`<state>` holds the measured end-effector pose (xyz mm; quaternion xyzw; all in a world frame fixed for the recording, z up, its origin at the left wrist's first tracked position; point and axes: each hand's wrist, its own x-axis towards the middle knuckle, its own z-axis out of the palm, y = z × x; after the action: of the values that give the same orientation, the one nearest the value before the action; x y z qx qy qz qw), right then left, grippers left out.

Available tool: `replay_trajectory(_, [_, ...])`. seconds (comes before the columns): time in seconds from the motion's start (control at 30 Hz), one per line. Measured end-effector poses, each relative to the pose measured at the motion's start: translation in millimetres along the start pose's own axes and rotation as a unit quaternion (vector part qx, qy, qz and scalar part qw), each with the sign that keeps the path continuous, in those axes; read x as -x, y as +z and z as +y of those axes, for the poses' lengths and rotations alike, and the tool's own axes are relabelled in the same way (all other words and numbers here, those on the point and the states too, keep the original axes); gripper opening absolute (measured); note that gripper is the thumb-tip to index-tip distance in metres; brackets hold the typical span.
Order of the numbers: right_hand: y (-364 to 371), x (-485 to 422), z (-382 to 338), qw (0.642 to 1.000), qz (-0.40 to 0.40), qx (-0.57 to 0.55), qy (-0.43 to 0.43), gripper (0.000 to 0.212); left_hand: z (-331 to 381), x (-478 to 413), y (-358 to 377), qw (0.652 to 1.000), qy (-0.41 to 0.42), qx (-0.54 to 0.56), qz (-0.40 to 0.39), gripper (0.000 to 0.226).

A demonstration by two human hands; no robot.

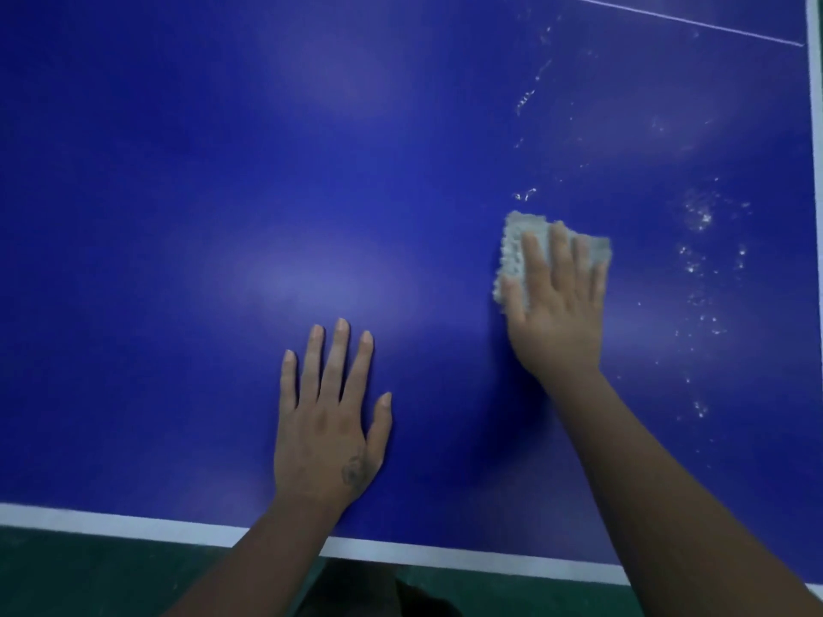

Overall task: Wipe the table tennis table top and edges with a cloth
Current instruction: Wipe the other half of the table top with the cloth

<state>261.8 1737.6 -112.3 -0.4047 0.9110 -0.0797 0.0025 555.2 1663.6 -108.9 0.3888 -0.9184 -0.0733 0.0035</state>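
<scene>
The cloth [530, 251], pale grey and nubbly, lies flat on the blue table top [178, 171], right of centre and well in from the near edge. The right hand [559, 305] presses it down with straight, spread fingers; nothing is pinched, so only downward pressure keeps the cloth under the palm. The left hand [327, 425] rests flat on the bare surface, fingers spread and holding nothing, apparently as a brace.

White specks and smears [701, 260] run in a scattered band just right of the cloth, and a thinner trail sits above it toward the thin white line [712, 25] at the far corner. Whether this is dust, droplets or dried residue is hard to tell in the soft picture.

The likely slip from here: with the cloth held by pressure alone, a quick sweep could let it bunch or slide out from under the fingers. A dry pass may also push the specks toward the white right edge [815, 126] rather than lift them. The white near edge [111, 523] looks untouched.
</scene>
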Motion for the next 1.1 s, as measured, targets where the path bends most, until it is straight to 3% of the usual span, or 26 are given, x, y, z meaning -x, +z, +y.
replay_trajectory(0.13, [-2.8, 3.4, -8.1, 0.998, -0.007, 0.027, 0.057, 0.061, 1.2, -1.5, -1.5, 1.000, -0.003, 0.007, -0.003, 0.073])
replay_trajectory(0.3, [14.5, -30.2, -77.5, 0.995, 0.006, -0.002, -0.095, 0.061, 4.2, -12.6, -7.5, 0.998, -0.005, 0.061, 0.016, 0.069])
replay_trajectory(0.4, [18.9, -57.8, -77.4, 0.993, 0.003, -0.029, -0.119, 0.062, 7.7, -55.6, -13.9, 0.992, -0.015, 0.115, 0.059, 0.065])
replay_trajectory(0.63, [-1.1, -74.8, 23.6, 0.999, -0.011, 0.008, 0.050, 0.064, 27.2, -211.8, -16.2, 0.992, 0.004, 0.090, 0.093, 0.065])
replay_trajectory(0.77, [-7.3, -52.9, 31.5, 0.996, -0.021, 0.025, 0.083, 0.064, 26.6, -239.5, -6.0, 0.997, 0.010, 0.019, 0.076, 0.069])
replay_trajectory(1.0, [12.0, -89.3, -46.2, 0.999, 0.015, 0.012, -0.036, 0.062, 29.1, -239.2, -6.2, 0.997, -0.001, 0.002, 0.078, 0.069])
replay_trajectory(1.1, [19.0, -118.1, -38.6, 0.998, 0.026, -0.007, -0.065, 0.062, 29.6, -239.4, -4.2, 0.997, -0.001, -0.003, 0.079, 0.069])
